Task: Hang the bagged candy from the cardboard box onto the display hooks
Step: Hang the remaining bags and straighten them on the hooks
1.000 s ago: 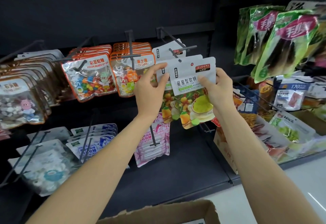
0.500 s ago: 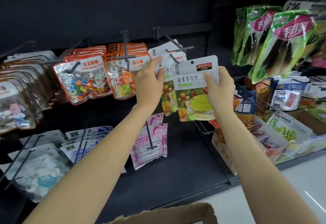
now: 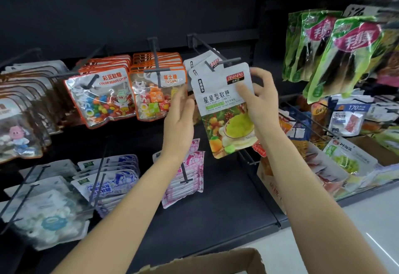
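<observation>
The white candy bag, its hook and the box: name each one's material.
White candy bag: matte plastic film, probably; printed, slightly creased. Hook: thin dark grey rod, likely coated metal, possibly plastic. Box: brown cardboard, rough torn edge.

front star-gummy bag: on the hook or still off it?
On. The hook pokes out through the top of the front bag, which hangs tilted; the right hand touches it loosely.
</observation>
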Available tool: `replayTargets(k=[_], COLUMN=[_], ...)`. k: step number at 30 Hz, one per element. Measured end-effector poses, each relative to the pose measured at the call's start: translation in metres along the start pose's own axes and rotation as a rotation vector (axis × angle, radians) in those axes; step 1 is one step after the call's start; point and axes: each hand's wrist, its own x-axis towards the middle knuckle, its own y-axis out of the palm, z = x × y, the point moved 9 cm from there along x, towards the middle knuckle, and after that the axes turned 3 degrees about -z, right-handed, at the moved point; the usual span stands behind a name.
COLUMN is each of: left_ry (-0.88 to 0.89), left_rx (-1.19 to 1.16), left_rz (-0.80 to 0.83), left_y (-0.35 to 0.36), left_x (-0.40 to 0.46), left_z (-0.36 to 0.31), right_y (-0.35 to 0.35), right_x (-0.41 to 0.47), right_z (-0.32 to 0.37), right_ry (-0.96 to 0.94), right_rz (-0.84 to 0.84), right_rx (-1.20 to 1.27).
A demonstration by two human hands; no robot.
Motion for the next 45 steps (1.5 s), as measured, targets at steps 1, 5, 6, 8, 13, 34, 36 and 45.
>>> replayTargets(k=[1, 5, 6, 8, 13, 34, 36, 45], left_ry=[0.037, 0.247, 0.273, 0.272, 0.308, 0.351, 0.288, 0.029], left_rx=[0.005, 0.19, 0.243, 0.304, 0.375, 0.66, 0.686, 0.351], left_rz=[-0.003, 0.024, 0.016, -0.006, 0.01, -0.04, -0.027, 0.222], left_y=[-0.001, 0.003, 0.002, 0.0, 0.007, 0.009, 0.01, 0.015], left_x=[-0.003, -0.007, -0.005, 0.001, 0.006, 0.027, 0.043, 0.01], left_z=[-0.006, -0.027, -0.026, -0.021, -0.028, -0.021, -0.014, 0.017], right_y=[0.003, 0.011, 0.011, 0.01, 0.005, 0.033, 0.05, 0.083], right_x=[-0.001, -0.01, -0.011, -0.013, -0.01, -0.008, -0.008, 0.028], right_z=[-0.002, -0.001, 0.001, 0.004, 0.002, -0.012, -0.02, -0.054], right_ry=[-0.011, -0.1, -0.118, -0.143, -0.157, -0.339, -0.402, -0.336], right_rz=[-0.002, -0.01, -0.02, -0.049, -0.109, 0.061, 0.117, 0.026], right_rx=[-0.005, -0.034, -0.043, -0.07, -0.107, -0.561, -0.762, -1.102])
